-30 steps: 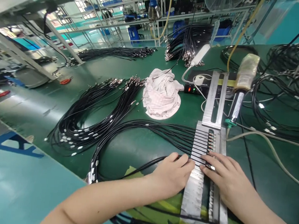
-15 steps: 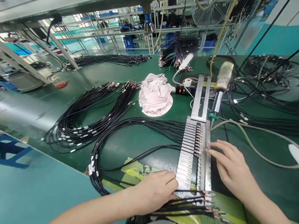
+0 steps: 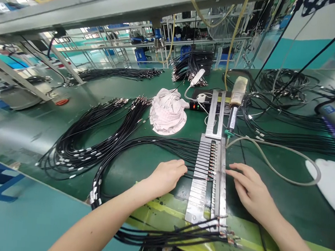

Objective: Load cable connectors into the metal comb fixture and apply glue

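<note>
A slotted metal jig (image 3: pixel 198 198) lies on the bench, with a row of black cables (image 3: pixel 180 144) laid in its upper slots and their stripped ends along its inner gap. My left hand (image 3: pixel 166 176) is closed at the jig's left edge, gripping a black cable that runs from the fingers into a slot below the filled ones. The fingertips are partly hidden. Beside the jig's right edge, my right hand (image 3: pixel 248 184) has its fingers apart and holds nothing. Several loose black cables (image 3: pixel 174 237) cross the jig's lower end, their bare tips pointing right.
A crumpled pink cloth (image 3: pixel 168 112) lies beyond the cables. Behind the jig are a black box (image 3: pixel 196 105) with lit indicators and a syringe-like dispenser (image 3: pixel 234 107) with a hose. Large cable bundles (image 3: pixel 77 134) spread at left. A white object (image 3: pixel 328 182) lies at right.
My left hand has moved up from the jig's lower left corner to the slots below the filled ones, bringing a cable. My right hand stays beside the jig. The view has shifted slightly.
</note>
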Motion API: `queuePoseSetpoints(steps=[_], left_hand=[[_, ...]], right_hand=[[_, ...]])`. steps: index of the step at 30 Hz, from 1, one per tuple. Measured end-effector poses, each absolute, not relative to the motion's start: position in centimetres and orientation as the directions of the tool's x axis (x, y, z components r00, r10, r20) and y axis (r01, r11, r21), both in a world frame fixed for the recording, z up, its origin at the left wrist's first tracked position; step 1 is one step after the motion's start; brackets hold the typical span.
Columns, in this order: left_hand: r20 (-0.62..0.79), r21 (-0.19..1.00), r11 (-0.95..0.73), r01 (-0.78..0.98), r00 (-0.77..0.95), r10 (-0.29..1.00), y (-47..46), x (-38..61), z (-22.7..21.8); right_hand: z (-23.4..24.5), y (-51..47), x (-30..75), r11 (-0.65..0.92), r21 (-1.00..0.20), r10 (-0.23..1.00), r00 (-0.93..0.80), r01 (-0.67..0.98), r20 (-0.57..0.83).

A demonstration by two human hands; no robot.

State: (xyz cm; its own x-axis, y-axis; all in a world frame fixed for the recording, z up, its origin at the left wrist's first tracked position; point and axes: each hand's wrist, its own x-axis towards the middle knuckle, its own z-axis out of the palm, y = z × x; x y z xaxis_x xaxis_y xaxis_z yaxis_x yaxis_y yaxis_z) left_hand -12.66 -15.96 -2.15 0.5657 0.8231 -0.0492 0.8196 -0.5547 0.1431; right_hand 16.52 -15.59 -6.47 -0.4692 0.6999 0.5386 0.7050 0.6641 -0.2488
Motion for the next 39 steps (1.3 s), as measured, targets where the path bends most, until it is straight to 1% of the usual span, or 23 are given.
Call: queuePoseSetpoints(steps=[5, 8, 11, 17, 21, 25, 32, 39], left_hand=[[-0.065, 0.116, -0.538, 0.835, 0.546, 0.835, -15.9, -12.2, -2.8], [-0.044, 0.131, -0.543, 0.83, 0.552, 0.833, -15.9, -12.2, -2.8], [0.018, 0.128, -0.569, 0.813, 0.571, 0.821, -15.8, -12.2, -3.0], [0.182, 0.02, -0.669, 0.743, 0.655, 0.733, -15.8, -11.9, -3.6], [0.244, -0.019, -0.701, 0.713, 0.683, 0.688, -16.0, -11.8, -3.7], [0.262, -0.017, -0.701, 0.713, 0.68, 0.685, -16.0, -11.7, -4.2], [0.254, -0.04, -0.688, 0.725, 0.673, 0.695, -15.6, -11.5, -4.4], [0.334, -0.036, -0.721, 0.692, 0.688, 0.644, -16.1, -11.4, -3.5]], right_hand=[[-6.6, -15.7, 16.7, 0.649, -0.276, 0.72, -0.456, 0.708, 0.523], [-6.5, -15.7, 16.6, 0.645, -0.288, 0.73, -0.461, 0.708, 0.505], [-6.5, -15.7, 16.5, 0.638, -0.292, 0.738, -0.456, 0.713, 0.498], [-6.4, -15.7, 16.4, 0.631, -0.281, 0.743, -0.458, 0.723, 0.488], [-6.4, -15.7, 16.4, 0.63, -0.28, 0.743, -0.457, 0.725, 0.489], [-6.4, -15.8, 16.1, 0.64, -0.288, 0.74, -0.469, 0.713, 0.482], [-6.0, -15.7, 15.0, 0.693, -0.273, 0.694, -0.514, 0.667, 0.504], [-6.2, -15.7, 14.4, 0.7, -0.291, 0.698, -0.537, 0.653, 0.474]])
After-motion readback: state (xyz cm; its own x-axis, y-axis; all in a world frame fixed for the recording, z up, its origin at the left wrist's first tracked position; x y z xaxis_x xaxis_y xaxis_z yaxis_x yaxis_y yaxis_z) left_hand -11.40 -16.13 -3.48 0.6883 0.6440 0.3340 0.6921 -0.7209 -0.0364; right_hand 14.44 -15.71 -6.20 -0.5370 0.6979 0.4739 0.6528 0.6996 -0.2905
